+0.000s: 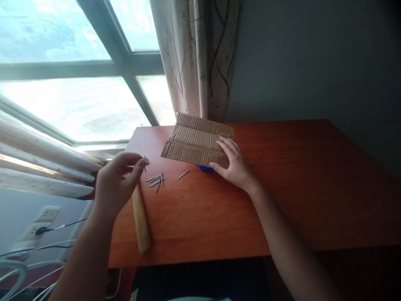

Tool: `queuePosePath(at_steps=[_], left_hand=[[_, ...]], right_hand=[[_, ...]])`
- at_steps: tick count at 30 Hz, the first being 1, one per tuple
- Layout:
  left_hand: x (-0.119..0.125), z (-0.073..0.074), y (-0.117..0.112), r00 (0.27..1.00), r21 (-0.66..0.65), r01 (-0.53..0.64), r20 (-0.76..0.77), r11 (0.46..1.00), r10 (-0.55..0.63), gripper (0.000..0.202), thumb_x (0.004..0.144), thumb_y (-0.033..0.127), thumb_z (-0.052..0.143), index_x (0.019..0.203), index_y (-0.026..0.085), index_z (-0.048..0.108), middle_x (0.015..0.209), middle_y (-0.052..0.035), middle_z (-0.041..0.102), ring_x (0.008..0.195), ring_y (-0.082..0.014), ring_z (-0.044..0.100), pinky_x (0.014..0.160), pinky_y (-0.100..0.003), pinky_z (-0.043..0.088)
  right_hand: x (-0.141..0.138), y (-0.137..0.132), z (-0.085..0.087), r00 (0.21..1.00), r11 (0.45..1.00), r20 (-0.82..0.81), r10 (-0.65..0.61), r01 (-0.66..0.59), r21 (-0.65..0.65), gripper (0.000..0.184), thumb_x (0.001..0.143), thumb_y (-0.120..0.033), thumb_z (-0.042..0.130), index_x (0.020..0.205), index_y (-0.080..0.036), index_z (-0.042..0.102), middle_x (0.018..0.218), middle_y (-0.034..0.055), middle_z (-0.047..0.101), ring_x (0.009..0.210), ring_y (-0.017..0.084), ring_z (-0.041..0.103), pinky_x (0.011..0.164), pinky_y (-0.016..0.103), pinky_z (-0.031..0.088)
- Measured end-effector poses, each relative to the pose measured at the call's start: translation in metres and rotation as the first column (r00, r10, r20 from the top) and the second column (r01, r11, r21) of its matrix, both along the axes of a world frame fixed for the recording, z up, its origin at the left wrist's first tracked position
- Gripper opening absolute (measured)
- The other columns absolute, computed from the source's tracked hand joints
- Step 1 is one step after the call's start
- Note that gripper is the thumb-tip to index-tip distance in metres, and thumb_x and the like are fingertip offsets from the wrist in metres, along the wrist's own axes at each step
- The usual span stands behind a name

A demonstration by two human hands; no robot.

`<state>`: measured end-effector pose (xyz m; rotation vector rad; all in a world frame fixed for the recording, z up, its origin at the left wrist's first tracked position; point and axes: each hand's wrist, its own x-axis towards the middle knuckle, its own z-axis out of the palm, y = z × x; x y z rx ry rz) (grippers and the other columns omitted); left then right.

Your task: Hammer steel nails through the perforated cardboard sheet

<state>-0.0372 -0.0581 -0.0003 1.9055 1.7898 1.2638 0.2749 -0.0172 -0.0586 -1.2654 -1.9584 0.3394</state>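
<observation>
My left hand (117, 182) is pinched shut on a thin metal nail (144, 164), held above the table's left side. At the right end of a brown cardboard sheet (196, 140), my right hand (233, 165) holds it, fingers over the top and thumb by the near edge. Rows of small holes and two creases cover the sheet. Under it, a blue object (205, 168) shows only in part. Several loose nails (156, 180) lie in a small pile between my hands. Apart from them is a single nail (184, 174).
A wooden handle (141, 221) lies near the table's left edge, its far end hidden behind my left hand. The reddish wooden table (297, 179) stretches to the right. Window and curtains (196, 54) stand behind. Cables and a wall socket (48, 214) are at lower left.
</observation>
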Motion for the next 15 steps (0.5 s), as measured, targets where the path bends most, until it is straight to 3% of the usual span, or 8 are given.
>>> queuePosePath(at_steps=[3,6,10,15], left_hand=[[-0.025,-0.030,0.002,0.937,-0.108,0.112,-0.321,0.988,-0.141,0.020,0.087,0.038,0.062,0.089,0.020,0.070,0.090,-0.0025,0.072,0.073,-0.0148,0.063,0.068,-0.026,0.048],[-0.033,-0.048,0.005,0.853,-0.206,0.067,-0.496,0.976,-0.163,0.026,0.088,0.039,0.054,0.089,0.022,0.073,0.092,-0.0043,0.073,0.069,-0.0159,0.062,0.065,-0.027,0.045],[-0.028,-0.053,0.005,0.841,-0.251,0.010,-0.521,0.968,-0.144,0.031,0.089,0.043,0.051,0.092,0.022,0.074,0.099,-0.0052,0.074,0.072,-0.0175,0.064,0.067,-0.027,0.045],[-0.023,-0.046,0.003,0.846,-0.290,0.019,-0.505,0.957,-0.170,0.033,0.091,0.047,0.052,0.095,0.022,0.073,0.096,-0.0050,0.074,0.074,-0.0178,0.064,0.067,-0.028,0.043]], right_hand=[[0.000,0.000,-0.001,1.000,1.000,0.001,-0.005,0.005,-0.001,0.064,0.084,-0.044,0.067,0.140,-0.016,0.051,0.153,0.0142,0.045,0.144,0.030,0.036,0.121,0.052,0.030],[0.000,0.000,-0.002,1.000,1.000,0.000,-0.003,0.003,-0.003,0.064,0.084,-0.044,0.067,0.140,-0.018,0.050,0.152,0.0137,0.045,0.143,0.030,0.037,0.121,0.052,0.031],[0.001,0.000,-0.003,1.000,1.000,0.002,0.003,-0.003,-0.002,0.065,0.084,-0.044,0.067,0.141,-0.018,0.050,0.153,0.0135,0.045,0.143,0.030,0.037,0.121,0.052,0.031],[0.001,0.000,-0.002,1.000,1.000,-0.002,0.005,-0.005,-0.006,0.065,0.084,-0.044,0.067,0.141,-0.018,0.050,0.152,0.0139,0.044,0.143,0.031,0.037,0.121,0.052,0.031]])
